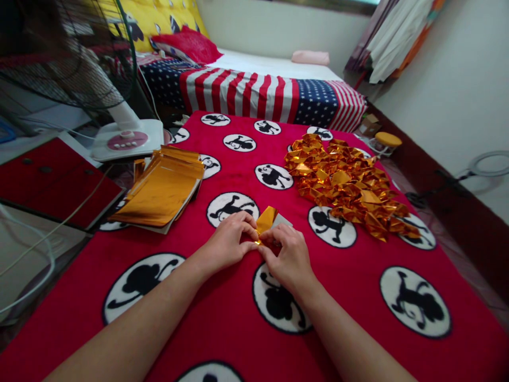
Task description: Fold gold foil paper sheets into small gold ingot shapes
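Observation:
Between my two hands is a small sheet of gold foil paper (267,218), partly folded, its pale back showing at the right. My left hand (233,237) pinches its left side with thumb and fingers. On the other side my right hand (287,251) closes on the lower right edge, the thumbs almost meeting. The fingers cover much of the fold. A stack of flat gold foil sheets (165,183) lies to the left. Off to the right spreads a heap of folded gold foil pieces (342,180).
A red cloth with monkey prints (342,297) covers the work surface. An electric fan (127,135) stands at the left, with cables nearby. Behind is a bed with a striped, starred cover (246,93). A ring-shaped stand (491,163) is at the right wall.

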`<state>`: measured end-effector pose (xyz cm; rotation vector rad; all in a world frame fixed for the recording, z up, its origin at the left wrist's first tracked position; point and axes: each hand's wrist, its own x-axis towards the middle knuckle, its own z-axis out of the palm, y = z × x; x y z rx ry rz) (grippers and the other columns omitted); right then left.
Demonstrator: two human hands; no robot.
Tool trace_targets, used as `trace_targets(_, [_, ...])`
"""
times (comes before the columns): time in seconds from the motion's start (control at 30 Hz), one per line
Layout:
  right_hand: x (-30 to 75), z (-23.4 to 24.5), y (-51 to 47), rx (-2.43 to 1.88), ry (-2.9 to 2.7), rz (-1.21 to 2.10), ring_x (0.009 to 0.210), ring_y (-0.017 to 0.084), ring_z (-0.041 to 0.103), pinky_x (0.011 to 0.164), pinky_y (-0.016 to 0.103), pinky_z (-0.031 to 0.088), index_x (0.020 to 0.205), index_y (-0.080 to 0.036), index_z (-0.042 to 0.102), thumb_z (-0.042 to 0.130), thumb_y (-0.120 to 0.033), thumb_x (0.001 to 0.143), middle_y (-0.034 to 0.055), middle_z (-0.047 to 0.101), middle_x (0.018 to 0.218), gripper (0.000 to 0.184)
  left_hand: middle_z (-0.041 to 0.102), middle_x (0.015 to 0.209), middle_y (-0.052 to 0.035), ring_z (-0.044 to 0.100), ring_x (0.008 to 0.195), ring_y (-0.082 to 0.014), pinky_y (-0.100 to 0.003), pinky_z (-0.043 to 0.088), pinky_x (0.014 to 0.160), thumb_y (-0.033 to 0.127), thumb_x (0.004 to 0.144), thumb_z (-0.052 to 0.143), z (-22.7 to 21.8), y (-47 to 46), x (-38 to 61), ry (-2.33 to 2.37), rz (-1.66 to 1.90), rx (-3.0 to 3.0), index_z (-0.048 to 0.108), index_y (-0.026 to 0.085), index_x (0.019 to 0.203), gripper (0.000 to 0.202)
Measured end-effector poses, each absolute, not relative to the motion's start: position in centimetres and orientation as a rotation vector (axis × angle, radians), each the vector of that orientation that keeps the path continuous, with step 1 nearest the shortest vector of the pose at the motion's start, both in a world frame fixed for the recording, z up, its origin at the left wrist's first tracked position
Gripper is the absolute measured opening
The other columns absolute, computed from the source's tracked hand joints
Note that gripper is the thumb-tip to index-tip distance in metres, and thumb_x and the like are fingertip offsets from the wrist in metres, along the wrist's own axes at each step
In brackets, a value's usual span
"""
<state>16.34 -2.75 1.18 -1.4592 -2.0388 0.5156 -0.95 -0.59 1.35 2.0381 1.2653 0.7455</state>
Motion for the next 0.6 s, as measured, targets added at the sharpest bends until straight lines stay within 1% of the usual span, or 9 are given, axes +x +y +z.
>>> trace_targets(0.17, [16.46, 1.24, -2.82, -1.446, -2.032, 0.531, 0.08, 0.02, 0.056, 0.072, 0.032, 0.038, 0.082, -0.022, 0.07, 0.068, -0.015, 0.074, 0.0022, 0.064, 0.078, 0.011, 0.062, 0.096, -0.0041, 0.058, 0.093, -0.0184, -0.034, 0.047, 0.087, 0.01, 0.069, 0.074, 1.36, -0.59, -0.93, 1.278, 0.746, 2.049, 0.071, 0.018, 0.072, 0.009])
trace_targets(0.3, [16.52, 1.17, -2.73, -1.444, -2.027, 0.544, 0.08, 0.02, 0.057, 0.072, 0.031, 0.039, 0.082, -0.022, 0.071, 0.067, -0.014, 0.074, 0.0021, 0.064, 0.078, 0.012, 0.062, 0.096, -0.004, 0.058, 0.092, -0.0184, -0.034, 0.047, 0.086, 0.01, 0.069, 0.072, 1.41, -0.61, -0.86, 1.284, 0.75, 2.058, 0.071, 0.019, 0.071, 0.009])
trace_targets(0.5, [16.45, 0.99, -2.72, -1.44, -2.011, 0.536, 0.08, 0.02, 0.057, 0.071, 0.031, 0.039, 0.082, -0.022, 0.071, 0.069, -0.015, 0.074, 0.002, 0.065, 0.079, 0.011, 0.062, 0.093, -0.0033, 0.058, 0.089, -0.0178, -0.033, 0.047, 0.083, 0.018, 0.069, 0.075, 1.22, -0.87, -0.52, 1.343, 0.775, 2.046, 0.07, 0.019, 0.068, 0.006])
trace_targets(0.6, [16.64, 1.06, -2.65, -1.429, -2.005, 0.552, 0.08, 0.019, 0.058, 0.072, 0.031, 0.039, 0.082, -0.022, 0.072, 0.068, -0.013, 0.074, 0.0013, 0.065, 0.078, 0.013, 0.062, 0.093, -0.0031, 0.058, 0.089, -0.0176, -0.033, 0.047, 0.082, 0.016, 0.068, 0.075, 1.19, -0.91, -0.42, 1.349, 0.785, 2.049, 0.069, 0.019, 0.067, 0.006])
